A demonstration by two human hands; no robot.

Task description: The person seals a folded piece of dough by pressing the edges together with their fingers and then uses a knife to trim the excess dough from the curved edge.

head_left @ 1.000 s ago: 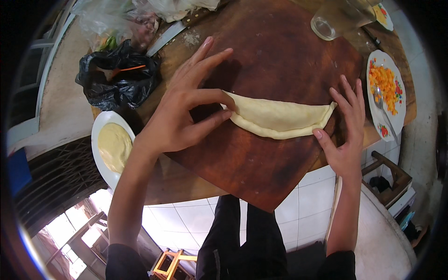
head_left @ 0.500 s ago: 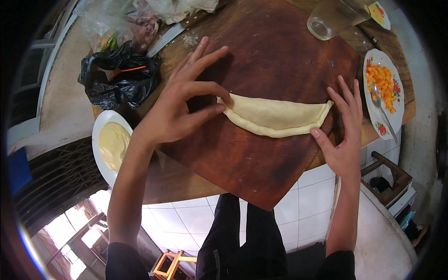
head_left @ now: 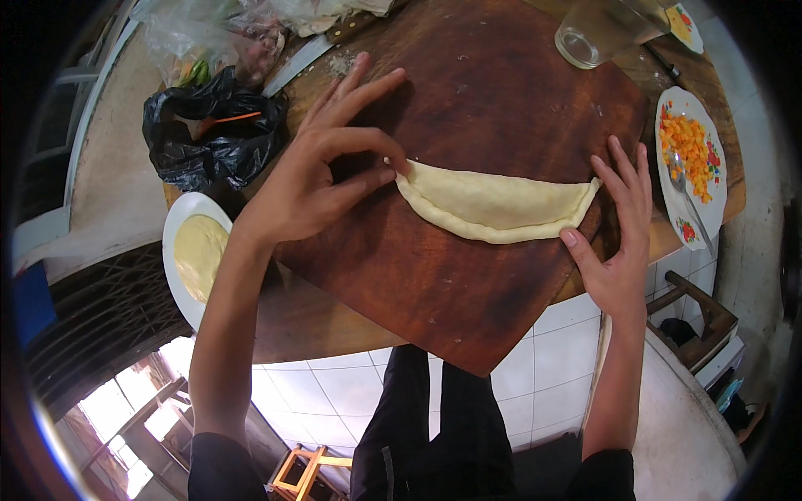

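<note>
A long half-moon dough turnover [head_left: 501, 198], pale yellow with a folded rim along its near side, lies on a dark brown wooden board [head_left: 426, 292]. My left hand [head_left: 309, 167] pinches the turnover's left tip between thumb and index finger, while its other fingers stretch out above the board. At the opposite end rests my right hand [head_left: 620, 221], fingers extended and apart. Its thumb touches the near edge and its index finger is by the right tip, without closing on the dough.
A floral plate [head_left: 697, 221] with diced orange filling and a spoon [head_left: 687, 192] stands at right. A glass [head_left: 585, 37] is at the far right. On the left are a dish of yellow dough [head_left: 200, 255], a black plastic bag [head_left: 213, 134] and a knife [head_left: 305, 60].
My left hand and the turnover's left tip have shifted slightly left and away from me. My right hand stays at the right end, almost unmoved.
</note>
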